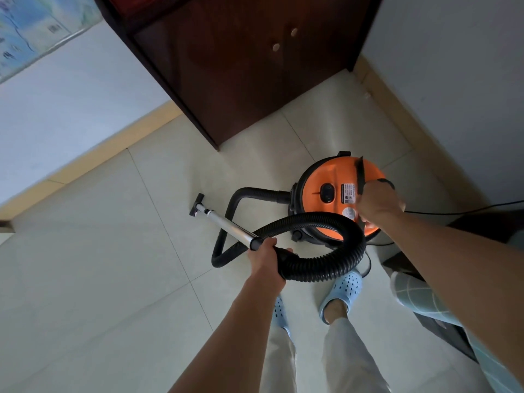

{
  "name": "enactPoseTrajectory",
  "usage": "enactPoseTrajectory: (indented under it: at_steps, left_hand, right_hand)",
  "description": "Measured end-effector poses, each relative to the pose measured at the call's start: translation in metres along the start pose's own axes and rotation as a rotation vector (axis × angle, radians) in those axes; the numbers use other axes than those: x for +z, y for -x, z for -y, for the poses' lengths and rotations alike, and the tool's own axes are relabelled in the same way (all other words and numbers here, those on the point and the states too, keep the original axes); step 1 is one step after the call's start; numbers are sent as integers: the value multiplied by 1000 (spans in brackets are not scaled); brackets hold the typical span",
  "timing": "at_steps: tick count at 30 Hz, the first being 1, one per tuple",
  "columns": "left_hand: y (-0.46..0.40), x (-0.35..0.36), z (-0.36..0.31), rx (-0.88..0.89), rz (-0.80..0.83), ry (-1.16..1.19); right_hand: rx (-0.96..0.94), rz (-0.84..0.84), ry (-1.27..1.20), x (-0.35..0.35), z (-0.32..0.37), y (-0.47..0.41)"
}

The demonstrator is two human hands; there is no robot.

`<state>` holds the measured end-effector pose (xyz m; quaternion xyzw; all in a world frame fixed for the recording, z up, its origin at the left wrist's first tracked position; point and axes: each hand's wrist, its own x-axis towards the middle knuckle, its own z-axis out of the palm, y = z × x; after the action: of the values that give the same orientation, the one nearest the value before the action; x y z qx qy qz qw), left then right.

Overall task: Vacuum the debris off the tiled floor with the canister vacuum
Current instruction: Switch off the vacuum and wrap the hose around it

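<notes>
A poster [25, 32] is hanging on the left wall, cut off by the frame edge and too blurred for its print to be read. Below it the tiled floor [99, 251] is spreading pale and bare; any debris on it is too small to make out. The floor nozzle [196, 205] is resting on a tile, its metal wand [226, 224] slanting up to the left hand [265, 258], whose fingers are curling round the black grip where the ribbed hose [326, 251] begins; the fingertips are hidden beneath it. The hose is looping round to the orange canister vacuum [320, 180], which is standing just in front of the dark wooden cabinet [255, 66]. A label on its lid carries writing too small to read. The right hand [378, 202] is gripping the canister's black carry handle [360, 177], its fingers wrapping under and out of sight. A power cord [467, 209] is trailing off rightward.
</notes>
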<state>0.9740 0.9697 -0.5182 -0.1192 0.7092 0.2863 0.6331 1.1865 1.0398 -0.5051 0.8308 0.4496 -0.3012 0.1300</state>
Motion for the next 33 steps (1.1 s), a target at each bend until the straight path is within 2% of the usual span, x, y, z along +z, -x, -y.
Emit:
enactPoseTrajectory:
  at_steps: [10,22,33]
  left_hand:
    - [2,39,11,-10,21,12]
    - [25,95,34,-17,96,12]
    - [48,154,66,-20,122,-111]
  right_hand:
    - [-41,-35,24,-28,-32,-43]
    - [51,-64,30,-64,-114,-73]
    - [67,-183,-240,-78,-200,-121]
